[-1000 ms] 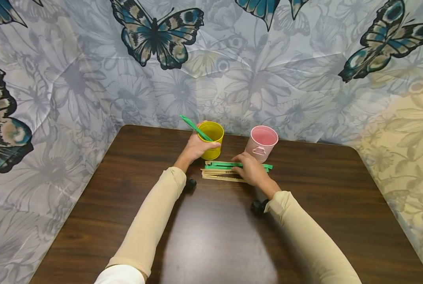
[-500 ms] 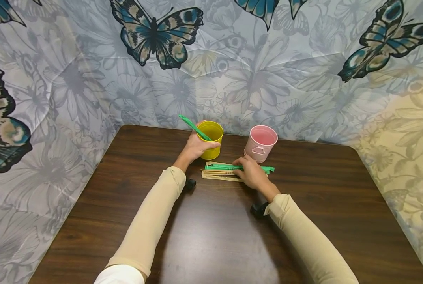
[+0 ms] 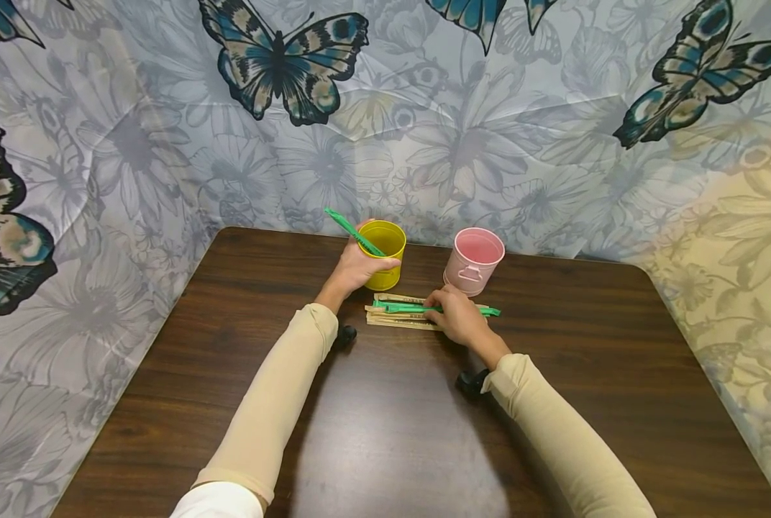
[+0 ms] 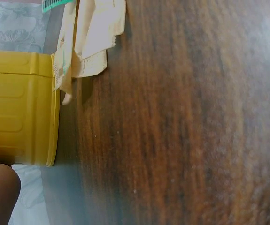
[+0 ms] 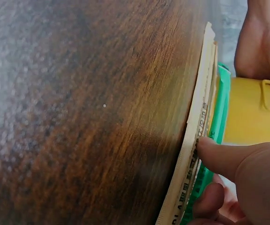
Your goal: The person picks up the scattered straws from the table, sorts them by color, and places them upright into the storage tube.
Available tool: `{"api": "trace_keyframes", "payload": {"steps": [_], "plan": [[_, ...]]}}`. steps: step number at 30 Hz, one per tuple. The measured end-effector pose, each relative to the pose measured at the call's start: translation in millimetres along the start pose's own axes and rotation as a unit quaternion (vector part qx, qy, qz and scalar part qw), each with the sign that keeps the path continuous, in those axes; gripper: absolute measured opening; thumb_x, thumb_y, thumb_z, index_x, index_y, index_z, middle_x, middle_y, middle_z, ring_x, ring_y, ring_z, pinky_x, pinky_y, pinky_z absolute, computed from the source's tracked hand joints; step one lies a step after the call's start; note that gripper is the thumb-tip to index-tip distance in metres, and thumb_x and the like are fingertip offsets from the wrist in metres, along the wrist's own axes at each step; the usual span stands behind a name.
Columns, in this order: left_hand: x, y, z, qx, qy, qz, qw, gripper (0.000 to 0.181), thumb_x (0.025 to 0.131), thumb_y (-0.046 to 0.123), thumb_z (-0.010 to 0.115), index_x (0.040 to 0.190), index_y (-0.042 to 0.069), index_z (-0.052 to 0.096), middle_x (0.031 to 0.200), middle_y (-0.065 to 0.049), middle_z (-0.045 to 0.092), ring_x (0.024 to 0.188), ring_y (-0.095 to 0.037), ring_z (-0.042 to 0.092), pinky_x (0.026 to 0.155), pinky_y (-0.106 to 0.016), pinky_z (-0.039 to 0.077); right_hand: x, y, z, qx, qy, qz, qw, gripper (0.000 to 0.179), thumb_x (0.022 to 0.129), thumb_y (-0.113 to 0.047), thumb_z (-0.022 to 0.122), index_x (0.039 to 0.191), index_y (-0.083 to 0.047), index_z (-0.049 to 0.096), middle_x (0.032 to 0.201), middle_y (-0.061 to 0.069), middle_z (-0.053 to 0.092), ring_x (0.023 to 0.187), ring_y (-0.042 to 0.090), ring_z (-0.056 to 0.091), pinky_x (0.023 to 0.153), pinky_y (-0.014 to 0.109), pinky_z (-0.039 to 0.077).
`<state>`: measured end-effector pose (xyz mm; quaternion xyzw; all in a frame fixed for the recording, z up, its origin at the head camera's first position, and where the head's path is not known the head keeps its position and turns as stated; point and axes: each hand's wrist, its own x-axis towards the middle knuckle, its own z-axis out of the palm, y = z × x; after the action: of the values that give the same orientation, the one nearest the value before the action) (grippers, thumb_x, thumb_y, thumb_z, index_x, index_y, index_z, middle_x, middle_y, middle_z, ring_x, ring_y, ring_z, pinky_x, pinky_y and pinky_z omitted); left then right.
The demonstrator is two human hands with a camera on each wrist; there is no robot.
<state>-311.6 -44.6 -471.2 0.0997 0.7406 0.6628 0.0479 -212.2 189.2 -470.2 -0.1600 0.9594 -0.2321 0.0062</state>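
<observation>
A yellow bucket stands at the table's back, held by my left hand, its thumb across the front. A slim green packet leans out over its rim. In front lies a pile of long, flat tan packets with a green packet along it. My right hand pinches this green packet near its middle. In the right wrist view, the thumb lies against the green packet's edge, beside printed tan ones; curled fingers partly hide it. The left wrist view shows the bucket's side and the packets' ends.
A pink bucket with a small handle stands just behind my right hand. The dark wooden table stretches toward me. A butterfly-print cloth hangs close behind the table's back edge.
The green strips on the pile have come together and shifted slightly toward me and right, with my right hand at them. My left hand stays on the yellow bucket.
</observation>
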Motion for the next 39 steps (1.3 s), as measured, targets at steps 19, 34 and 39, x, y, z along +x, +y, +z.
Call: {"api": "trace_keyframes", "payload": {"steps": [19,34,39], "plan": [[-1.7,0.6,0.3,0.009,0.008,0.012,0.9998,0.102,0.078,0.013,0.089,0.159,0.018,0.027,0.147,-0.01,0.052,0.132,-0.029,0.053,0.115,-0.046,0.044,13.7,-30,-43,0.02,0.047,-0.06,0.9969,0.012,0.091,-0.014,0.077,0.1,-0.009,0.071,0.094,0.007,0.069,0.085,0.022,0.065,0.075,0.038,0.054],[-1.3,-0.9,-1.9,0.017,0.002,0.018,0.9997,0.098,0.078,0.018,0.089,0.157,0.02,0.031,0.144,-0.008,0.055,0.128,-0.027,0.055,0.114,-0.045,0.044,47.6,-78,-107,0.076,0.132,-0.112,0.9819,0.016,0.095,-0.015,0.071,0.104,-0.005,0.064,0.1,0.011,0.073,0.058,0.017,0.051,0.055,0.024,0.043],[0.1,-3.2,-3.1,0.012,-0.009,0.043,0.999,0.086,0.079,0.018,0.089,0.15,0.023,0.04,0.138,-0.008,0.059,0.123,-0.025,0.057,0.11,-0.044,0.047,58.4,-92,-126,0.064,0.14,-0.127,0.9799,0.016,0.096,-0.016,0.07,0.106,-0.005,0.063,0.102,0.01,0.072,0.057,0.016,0.049,0.054,0.024,0.04]]}}
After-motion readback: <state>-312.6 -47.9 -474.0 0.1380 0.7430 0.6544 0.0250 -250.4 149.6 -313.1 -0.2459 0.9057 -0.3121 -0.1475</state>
